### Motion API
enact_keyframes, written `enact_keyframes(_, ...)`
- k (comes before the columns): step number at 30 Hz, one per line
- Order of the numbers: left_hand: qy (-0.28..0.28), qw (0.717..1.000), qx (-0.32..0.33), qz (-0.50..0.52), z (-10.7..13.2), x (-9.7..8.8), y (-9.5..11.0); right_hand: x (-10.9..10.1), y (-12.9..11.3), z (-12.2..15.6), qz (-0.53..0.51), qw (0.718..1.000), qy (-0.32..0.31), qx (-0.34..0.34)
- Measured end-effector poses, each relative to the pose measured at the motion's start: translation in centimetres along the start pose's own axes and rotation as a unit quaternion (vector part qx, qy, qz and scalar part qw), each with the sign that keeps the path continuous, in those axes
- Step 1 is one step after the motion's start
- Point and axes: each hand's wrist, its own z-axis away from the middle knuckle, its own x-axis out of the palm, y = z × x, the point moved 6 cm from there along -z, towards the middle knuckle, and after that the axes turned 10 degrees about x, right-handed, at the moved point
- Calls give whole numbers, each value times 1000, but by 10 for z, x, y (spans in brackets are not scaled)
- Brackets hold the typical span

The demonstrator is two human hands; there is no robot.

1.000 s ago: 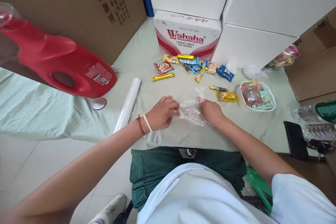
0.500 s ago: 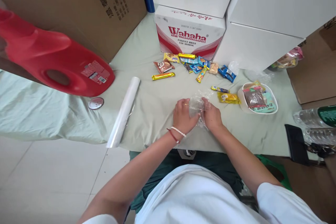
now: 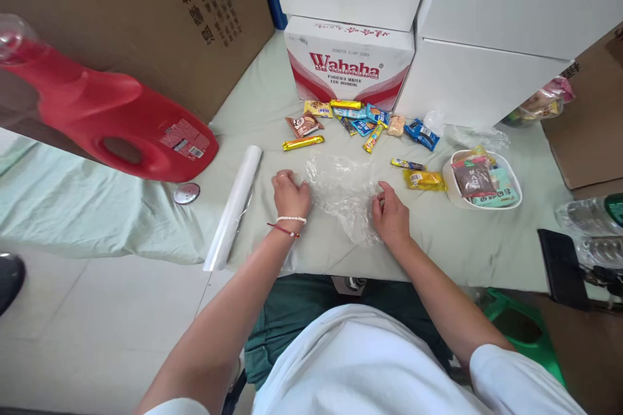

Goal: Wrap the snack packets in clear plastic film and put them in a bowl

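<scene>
A crinkled sheet of clear plastic film (image 3: 341, 191) is spread between my hands, above the pale green cloth. My left hand (image 3: 291, 196) is closed at its left edge, fingers curled in. At the right edge, my right hand (image 3: 392, 214) pinches the film between thumb and bent fingers; the exact grip is partly hidden. To the left of my left hand lies a white roll (image 3: 233, 207), with a bit of clear film along its side. A yellow snack packet (image 3: 424, 180) and a small slim packet (image 3: 407, 164) lie just beyond my right hand.
Several wrapped snacks (image 3: 363, 126) lie before the Wahaba-style water carton (image 3: 348, 65). A white bowl of packets (image 3: 487, 204) stands at right, a phone (image 3: 562, 266) near the edge. At left are a red jug (image 3: 126, 123) and a round metallic disc (image 3: 187, 193).
My hands have moved apart, the left one going left. The plastic film, bunched between them before, is now spread wider and flatter. The view has shifted slightly.
</scene>
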Motion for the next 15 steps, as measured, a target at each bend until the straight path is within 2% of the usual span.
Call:
enact_keyframes(1,6,997,77,-29,2,-4,11,2,-2,1,8,1000,4,-16)
enact_keyframes(2,-15,983,175,-48,7,-4,25,4,-3,2,13,1000,5,-28)
enact_keyframes(3,-67,956,280,-55,15,0,40,5,-4,3,14,999,3,-36)
enact_keyframes(4,-138,917,371,-47,27,6,52,6,-3,3,11,999,0,-38)
enact_keyframes(5,-205,876,435,-35,39,11,59,5,-2,2,3,999,-3,-32)
enact_keyframes(6,-247,847,470,-25,49,13,62,3,1,0,-10,1000,-4,-18)
enact_keyframes(7,-253,844,472,-22,53,12,62,1,4,-2,-26,1000,-5,4)
enact_keyframes(8,-222,869,442,-30,52,8,58,-2,9,-4,-45,999,-4,29)
enact_keyframes(10,-106,943,307,-75,45,-4,42,-6,16,-7,-84,993,-3,80)
enact_keyframes(11,-60,967,226,-104,43,-8,32,-8,19,-8,-101,990,-4,99)
enact_keyframes(12,-37,978,156,-132,44,-9,25,-9,21,-8,-116,987,-5,113)
enact_keyframes(13,-37,982,106,-154,46,-6,20,-9,21,-8,-129,984,-7,122)
enact_keyframes(15,-71,982,68,-161,49,8,21,-9,20,-7,-149,980,-11,131)
